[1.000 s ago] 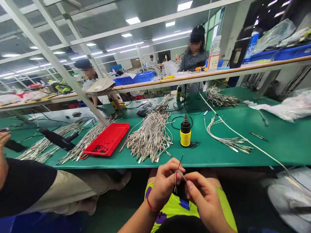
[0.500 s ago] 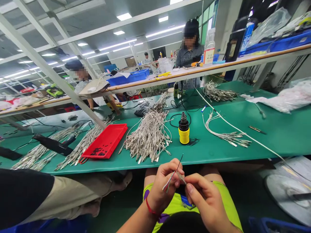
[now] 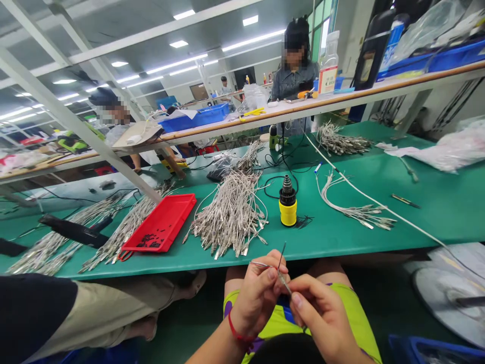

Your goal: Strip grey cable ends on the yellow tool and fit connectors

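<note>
My left hand (image 3: 261,290), with a red string at its wrist, pinches the end of a thin cable (image 3: 283,281) above my lap. Fine wires fan leftward from its fingers, and a dark strand points up. Close on the right, my right hand (image 3: 318,308) grips the same cable between thumb and fingers. Beyond my hands, a large bundle of grey cables (image 3: 231,217) lies on the green table (image 3: 341,242). A yellow and black hot-air tool (image 3: 288,205) stands upright beside it, nozzle up, with thin black pieces (image 3: 304,221) at its base.
Left of the bundle sits a red tray (image 3: 170,222) with small black pieces. More cables (image 3: 356,210) lie at right, near a pen-like tool (image 3: 405,201). A raised shelf (image 3: 235,123) crosses behind. Other people stand beyond it; another person's leg (image 3: 113,303) is at lower left.
The loose wires at my left hand have swung from hanging down to pointing left. Both hands stay on the cable. The view has shifted slightly.
</note>
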The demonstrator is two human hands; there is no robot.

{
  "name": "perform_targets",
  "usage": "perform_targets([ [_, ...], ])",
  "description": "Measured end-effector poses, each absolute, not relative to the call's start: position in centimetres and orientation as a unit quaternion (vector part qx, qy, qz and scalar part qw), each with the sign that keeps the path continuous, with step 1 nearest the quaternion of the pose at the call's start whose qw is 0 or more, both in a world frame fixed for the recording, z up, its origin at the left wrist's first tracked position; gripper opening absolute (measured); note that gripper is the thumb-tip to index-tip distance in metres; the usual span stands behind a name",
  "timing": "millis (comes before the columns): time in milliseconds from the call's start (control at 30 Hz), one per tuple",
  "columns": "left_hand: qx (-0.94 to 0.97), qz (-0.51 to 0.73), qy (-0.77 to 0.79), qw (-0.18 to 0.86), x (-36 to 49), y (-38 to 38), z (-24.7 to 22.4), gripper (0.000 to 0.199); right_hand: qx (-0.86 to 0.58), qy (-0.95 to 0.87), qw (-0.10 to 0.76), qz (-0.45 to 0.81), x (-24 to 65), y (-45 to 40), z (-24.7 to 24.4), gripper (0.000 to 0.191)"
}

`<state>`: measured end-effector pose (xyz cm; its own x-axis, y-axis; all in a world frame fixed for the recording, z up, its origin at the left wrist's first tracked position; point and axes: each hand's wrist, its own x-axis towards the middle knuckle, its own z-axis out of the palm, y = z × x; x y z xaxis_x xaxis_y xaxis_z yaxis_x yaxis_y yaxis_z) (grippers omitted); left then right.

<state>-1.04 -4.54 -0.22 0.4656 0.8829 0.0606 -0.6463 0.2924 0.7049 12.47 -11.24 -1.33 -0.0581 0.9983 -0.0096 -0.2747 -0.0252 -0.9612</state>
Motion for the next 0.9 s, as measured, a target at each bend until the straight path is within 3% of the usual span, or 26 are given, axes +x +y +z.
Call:
perform_targets([
  [333, 0.309, 0.487, 0.149, 0.803, -1.5, -3.8, 0.7, 0.010, -0.415, -0.462, 0.542, 0.566, 12.4, -10.2, -3.0, 0.029],
  [767, 0.353, 0.480, 0.141, 0.791, -1.8, -3.6, -0.1, 0.029, -0.383, -0.404, 0.569, 0.605, 11.5, -10.2, -3.5, 0.030],
  [900, 0.375, 0.494, 0.129, 0.774, -2.0, -3.6, 0.1, 0.025, -0.352, -0.411, 0.560, 0.627, 11.5, -10.3, -3.8, 0.029],
])
